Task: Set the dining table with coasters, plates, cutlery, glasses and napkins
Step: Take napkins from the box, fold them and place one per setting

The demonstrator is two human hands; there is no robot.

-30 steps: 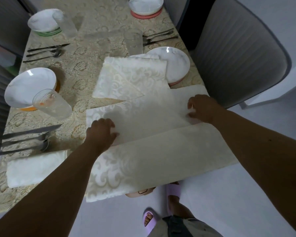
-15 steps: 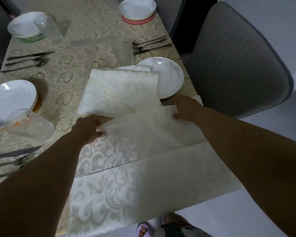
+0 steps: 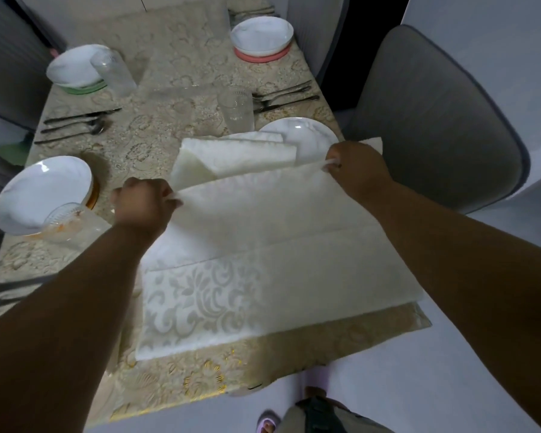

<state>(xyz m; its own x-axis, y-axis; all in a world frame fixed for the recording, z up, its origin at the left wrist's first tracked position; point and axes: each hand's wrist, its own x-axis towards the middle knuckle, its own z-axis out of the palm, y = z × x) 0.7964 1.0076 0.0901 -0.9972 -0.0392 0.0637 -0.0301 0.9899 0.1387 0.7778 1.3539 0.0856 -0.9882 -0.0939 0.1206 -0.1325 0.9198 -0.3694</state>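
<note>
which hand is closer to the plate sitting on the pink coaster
Right. The right hand pinches the napkin corner on the same side as the plate, though still well short of it. The left hand is farther, across the table.

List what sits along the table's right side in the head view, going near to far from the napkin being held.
Held napkin → folded napkins → marble plate → glass → cutlery → plate on pink coaster.

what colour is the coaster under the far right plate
Pink, or salmon; the coaster peeks out below the plate, seen in the head view.
</note>
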